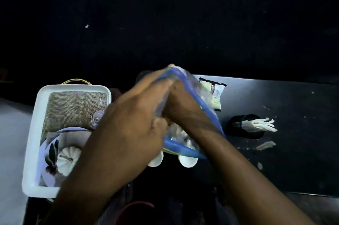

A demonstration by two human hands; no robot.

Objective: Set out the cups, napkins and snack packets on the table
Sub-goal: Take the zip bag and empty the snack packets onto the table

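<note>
Over the middle of the dark table (pixel 293 160) I hold up a clear plastic bag with a blue edge (pixel 192 100). My left hand (pixel 134 114) grips its left side. My right hand (pixel 185 107) reaches inside the bag; what its fingers hold is hidden. Two white cups (pixel 188 161) stand under the bag, partly covered by it and my hands. A snack packet (pixel 214 94) lies flat on the table behind the bag. White napkins (pixel 260 124) stick out of a black holder (pixel 245 127) at the right.
A white tray (pixel 31 142) at the left holds a burlap mat (pixel 73 109), a clear glass (pixel 97 117), a plate and a small white pumpkin (pixel 68 157). A dark red round object (pixel 135 208) sits at the near edge. White scraps (pixel 266 145) lie on the table at right.
</note>
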